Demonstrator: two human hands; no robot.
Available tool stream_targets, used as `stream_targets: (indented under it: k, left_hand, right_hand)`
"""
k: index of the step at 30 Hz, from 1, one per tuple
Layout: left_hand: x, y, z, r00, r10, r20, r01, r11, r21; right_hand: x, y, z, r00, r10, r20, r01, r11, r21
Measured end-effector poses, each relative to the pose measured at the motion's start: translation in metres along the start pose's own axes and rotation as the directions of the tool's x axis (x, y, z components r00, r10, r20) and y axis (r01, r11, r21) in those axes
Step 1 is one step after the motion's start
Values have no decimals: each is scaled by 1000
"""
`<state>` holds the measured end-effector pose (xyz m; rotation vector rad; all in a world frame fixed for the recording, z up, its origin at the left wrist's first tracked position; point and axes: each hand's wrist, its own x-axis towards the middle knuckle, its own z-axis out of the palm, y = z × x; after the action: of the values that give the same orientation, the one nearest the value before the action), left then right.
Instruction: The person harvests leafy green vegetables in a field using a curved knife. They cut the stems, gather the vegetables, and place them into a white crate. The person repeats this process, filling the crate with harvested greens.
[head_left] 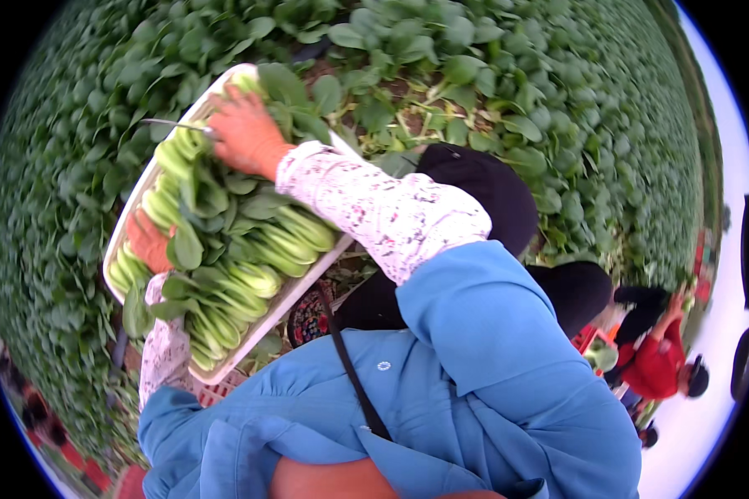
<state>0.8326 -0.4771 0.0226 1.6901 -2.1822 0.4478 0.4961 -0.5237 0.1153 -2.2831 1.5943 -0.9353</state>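
A white rectangular crate [280, 304] is packed with rows of bok choy [295, 234], pale stems and dark leaves. My right hand [245, 133] lies over the bok choy at the crate's far end, closed on a knife [175, 123] whose thin blade points left, out past the rim. My left hand [148, 237] is inside the crate at the left side, fingers bent around bok choy stems and partly covered by leaves.
Leafy plants [474, 75] surround me, with cut leaves on soil ahead. My dark-clad bent leg [570, 295] is right of the crate. A red crate [210, 392] shows beneath the white one. A co-worker in red [653, 370] works at the right edge beside more crates.
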Motion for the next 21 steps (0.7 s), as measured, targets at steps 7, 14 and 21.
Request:
stream_targets:
  k: [7,14,21]
  left_hand:
    - [29,18,-14,989,82,122,-85,996,17]
    - [91,-84,-47,890,54,452,73,963,-258]
    - [204,114,-124,948,209,242,63,620,-782]
  right_hand:
    - [5,-54,-161,889,337,-309,-145,849,509]
    - [-136,-31,-358,831,231,-506,-31,928,372]
    - [-428,6,-582,386,530,-755,-506,806,307]
